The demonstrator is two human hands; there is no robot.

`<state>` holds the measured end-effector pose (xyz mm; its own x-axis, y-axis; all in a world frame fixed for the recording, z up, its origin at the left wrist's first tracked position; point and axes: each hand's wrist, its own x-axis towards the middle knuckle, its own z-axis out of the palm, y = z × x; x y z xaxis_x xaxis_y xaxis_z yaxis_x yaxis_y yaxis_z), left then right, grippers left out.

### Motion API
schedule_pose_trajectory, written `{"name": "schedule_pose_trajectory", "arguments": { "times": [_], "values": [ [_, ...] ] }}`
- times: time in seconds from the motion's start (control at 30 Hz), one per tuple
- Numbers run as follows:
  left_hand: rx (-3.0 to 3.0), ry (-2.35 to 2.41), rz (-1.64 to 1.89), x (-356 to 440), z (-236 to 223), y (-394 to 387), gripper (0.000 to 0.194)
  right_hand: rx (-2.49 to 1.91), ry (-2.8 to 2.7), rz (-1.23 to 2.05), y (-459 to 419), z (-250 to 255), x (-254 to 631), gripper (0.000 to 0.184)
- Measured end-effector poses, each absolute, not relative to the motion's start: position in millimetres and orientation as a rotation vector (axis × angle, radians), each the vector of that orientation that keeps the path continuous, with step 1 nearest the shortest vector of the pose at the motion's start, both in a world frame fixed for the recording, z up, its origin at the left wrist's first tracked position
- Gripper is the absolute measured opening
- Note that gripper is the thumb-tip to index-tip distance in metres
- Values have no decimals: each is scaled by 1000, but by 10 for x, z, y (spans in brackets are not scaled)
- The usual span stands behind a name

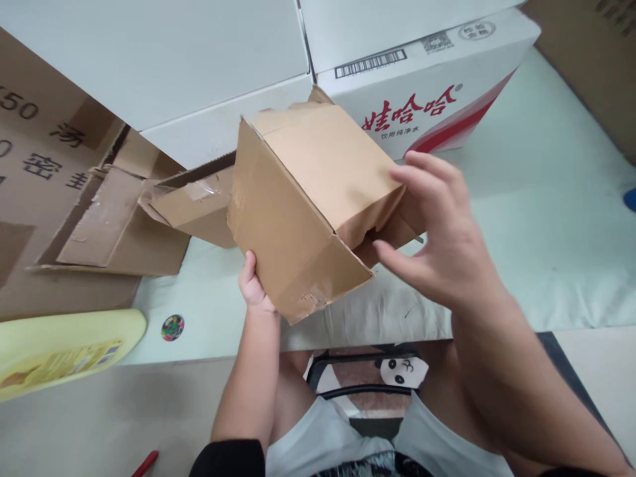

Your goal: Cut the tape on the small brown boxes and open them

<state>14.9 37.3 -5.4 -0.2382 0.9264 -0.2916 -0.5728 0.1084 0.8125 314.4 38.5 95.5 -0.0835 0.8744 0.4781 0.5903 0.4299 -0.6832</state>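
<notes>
A brown cardboard box (318, 172) is held up, tilted, above the pale green cloth. My left hand (256, 285) grips it from below on its left side; the thumb shows and the other fingers are hidden beneath. At the box's right end, flaps stand partly open around a dark gap. My right hand (432, 225) is beside that end with thumb and fingers spread apart, the fingertips close to the box's edge. Whether they touch the cardboard I cannot tell.
White cartons, one with red lettering (407, 112), stand behind. Opened cardboard boxes (124, 225) lean at the left, near a large printed carton (34, 152). A yellow bottle (69, 351) and a round patterned disc (172, 328) are at front left. A red handle (146, 464) shows below.
</notes>
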Motion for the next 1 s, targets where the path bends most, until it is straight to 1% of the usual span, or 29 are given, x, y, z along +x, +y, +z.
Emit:
{"name": "schedule_pose_trajectory", "arguments": {
  "times": [0.13, 0.27, 0.37, 0.43, 0.47, 0.53, 0.6, 0.7, 0.8, 0.9, 1.0],
  "values": [
    [491, 1075, 1480, 195, -74, 340, 49, -1476, -1877, 203, 398, 840, 3009, 73],
    [516, 1106, 1511, 242, -70, 334, 45, -1534, -1732, 138, 477, 756, 3005, 60],
    [479, 1117, 1532, 249, -51, 343, 45, -1396, -1624, 101, 501, 733, 3084, 52],
    [448, 1121, 1533, 237, -40, 346, 44, -1291, -1517, 114, 502, 720, 3125, 44],
    [442, 1121, 1528, 229, -38, 345, 43, -1233, -1432, 145, 505, 716, 3132, 41],
    [453, 1119, 1513, 215, -41, 339, 43, -1111, -1254, 284, 519, 726, 3114, 41],
    [480, 1108, 1501, 210, -54, 332, 45, -1018, -1130, 515, 538, 765, 3061, 48],
    [528, 1103, 1510, 224, -82, 330, 48, -1010, -1026, 908, 550, 823, 2958, 61],
    [546, 1119, 1524, 272, -92, 341, 50, -1036, -849, 1098, 556, 807, 2883, 56],
    [544, 1156, 1528, 376, -66, 358, 53, -1025, -664, 1030, 582, 779, 2883, 43],
    [590, 1188, 1495, 498, -23, 378, 55, -995, -710, 709, 571, 827, 2967, 32]
  ]
}}
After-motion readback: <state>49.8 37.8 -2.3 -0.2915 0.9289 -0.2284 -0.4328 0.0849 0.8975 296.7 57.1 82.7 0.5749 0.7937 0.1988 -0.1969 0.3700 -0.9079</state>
